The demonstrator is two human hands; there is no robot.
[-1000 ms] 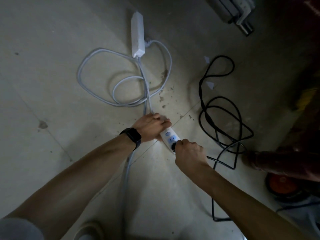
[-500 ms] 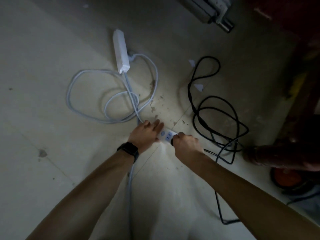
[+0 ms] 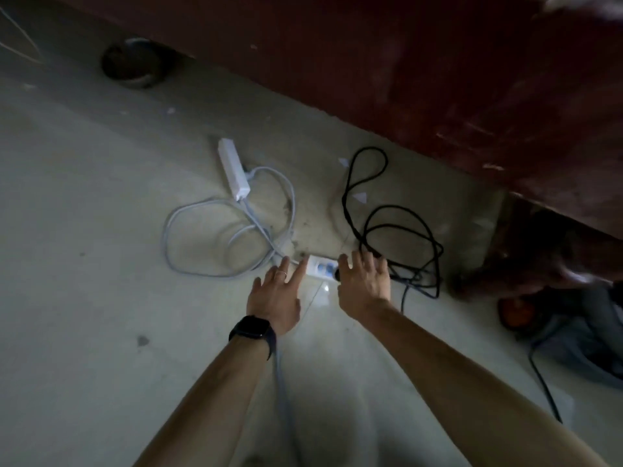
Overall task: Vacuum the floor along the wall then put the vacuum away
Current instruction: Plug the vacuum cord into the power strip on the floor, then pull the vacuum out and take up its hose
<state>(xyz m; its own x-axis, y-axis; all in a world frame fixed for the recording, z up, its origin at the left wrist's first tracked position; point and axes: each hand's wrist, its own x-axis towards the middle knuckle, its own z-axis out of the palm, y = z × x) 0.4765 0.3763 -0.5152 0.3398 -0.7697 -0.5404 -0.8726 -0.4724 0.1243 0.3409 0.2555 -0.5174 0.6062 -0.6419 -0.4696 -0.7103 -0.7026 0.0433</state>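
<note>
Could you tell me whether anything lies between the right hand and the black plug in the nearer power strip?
Nothing visible does: the right hand hangs open directly beside the black plug at the power strip's end; the black cord lies beyond.

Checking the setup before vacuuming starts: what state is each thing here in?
Near power strip: flat on the floor, dark plug at its right end, partly hidden.
Left hand: open, fingers spread, index fingertip at that strip's left end.
Right hand: open, fingers spread over the plug, no grip.
Black cord: loosely coiled on the floor.
Far power strip: flat on the floor.
White cable: lying in loose loops.
</note>
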